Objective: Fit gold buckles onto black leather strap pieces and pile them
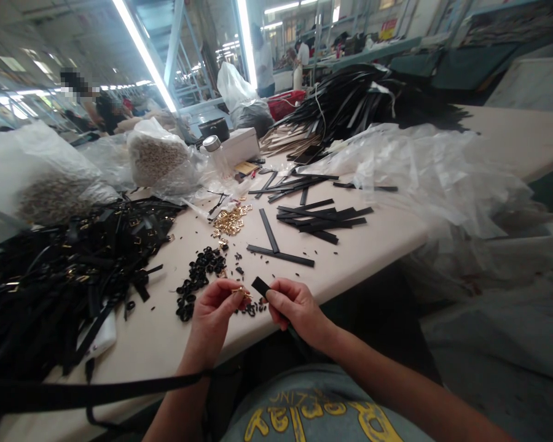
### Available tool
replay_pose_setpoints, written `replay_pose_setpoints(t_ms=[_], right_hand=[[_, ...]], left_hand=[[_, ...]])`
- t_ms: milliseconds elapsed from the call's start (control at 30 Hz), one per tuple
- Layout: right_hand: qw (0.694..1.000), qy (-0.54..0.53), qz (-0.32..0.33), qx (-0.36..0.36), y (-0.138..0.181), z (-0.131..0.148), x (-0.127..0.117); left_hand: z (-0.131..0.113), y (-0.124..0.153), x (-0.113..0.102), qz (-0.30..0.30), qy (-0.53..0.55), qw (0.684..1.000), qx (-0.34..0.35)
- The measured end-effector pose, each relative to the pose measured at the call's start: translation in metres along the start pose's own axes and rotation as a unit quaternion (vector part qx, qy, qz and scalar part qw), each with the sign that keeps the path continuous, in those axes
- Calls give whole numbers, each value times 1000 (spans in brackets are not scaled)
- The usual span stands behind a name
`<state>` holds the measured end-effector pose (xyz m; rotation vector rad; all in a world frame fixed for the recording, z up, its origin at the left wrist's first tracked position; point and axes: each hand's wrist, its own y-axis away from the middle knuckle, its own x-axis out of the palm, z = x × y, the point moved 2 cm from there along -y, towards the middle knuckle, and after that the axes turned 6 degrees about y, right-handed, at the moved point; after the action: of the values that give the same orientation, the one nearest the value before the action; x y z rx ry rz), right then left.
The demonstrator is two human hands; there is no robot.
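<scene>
My left hand pinches a small gold metal buckle between thumb and fingers, just above the front edge of the beige table. My right hand grips a black strap, whose end points toward the buckle; the rest of the strap runs down under my palm. The two hands are close together, nearly touching. Right behind them lie small black loops and a little heap of gold buckles.
A big pile of finished black straps fills the left. Loose black strips lie mid-table. Bags of hardware and crumpled clear plastic sit behind and right. Other people work far back.
</scene>
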<state>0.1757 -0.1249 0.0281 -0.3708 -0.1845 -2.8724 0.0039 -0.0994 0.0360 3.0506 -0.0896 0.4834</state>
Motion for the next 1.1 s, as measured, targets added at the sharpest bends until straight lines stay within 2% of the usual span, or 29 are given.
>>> replay_pose_setpoints(t_ms=[133, 200, 467, 600, 733, 933, 1100], right_hand=[[989, -55, 117, 69, 6, -3, 7], [979, -92, 153, 99, 7, -5, 12], [937, -256, 158, 180, 5, -11, 12], [930, -274, 161, 184, 6, -11, 12], [925, -280, 189, 175, 7, -10, 15], [901, -320, 206, 209, 7, -13, 15], [907, -315, 193, 203, 7, -13, 16]], left_hand=[[-2, 3, 4, -3, -2, 1000, 18], [-2, 3, 7, 0, 0, 1000, 20], [0, 11, 7, 13, -13, 999, 49], [-1, 13, 7, 16, -9, 998, 59], [0, 13, 9, 9, 14, 1000, 23], [4, 16, 10, 21, 34, 999, 20], [6, 21, 3, 30, 5, 999, 40]])
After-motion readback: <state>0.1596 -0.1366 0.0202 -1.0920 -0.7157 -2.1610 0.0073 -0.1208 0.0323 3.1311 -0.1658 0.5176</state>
